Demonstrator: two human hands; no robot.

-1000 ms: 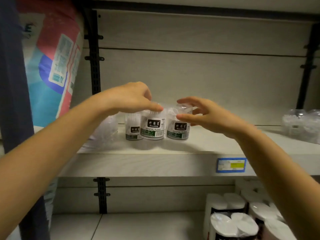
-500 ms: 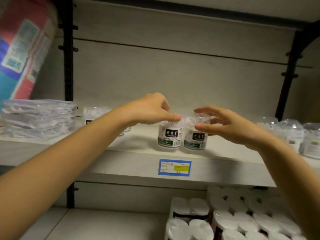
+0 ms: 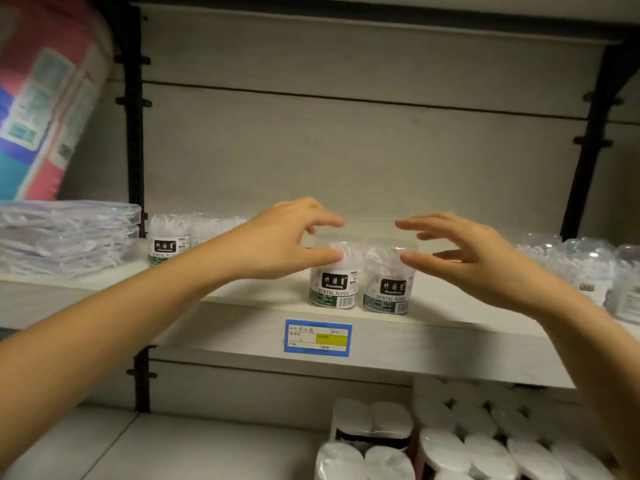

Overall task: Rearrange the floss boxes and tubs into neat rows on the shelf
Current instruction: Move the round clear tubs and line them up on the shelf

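At the left end of the shelf [image 3: 242, 344] lies a stack of clear flat floss boxes [image 3: 65, 237], laid one on another so they take little room. Just beside them, toward the back, stands a lone dental floss tub [image 3: 168, 244], with more clear tubs behind it, too blurred to count. Near the front edge, above the blue price tag [image 3: 318, 337], two dental floss tubs stand upright and touching, labels forward, as a row's start. The left hand [image 3: 284, 242] has its fingers [image 3: 322, 259] pinched on the left tub [image 3: 334, 271] near its lid, likely steadying it. The right hand [image 3: 464, 252] hovers by the right tub [image 3: 388, 282], fingers spread, thumb at or just off its wall. Toward the right end sit wrapped clear tubs [image 3: 588, 268], not yet in line.
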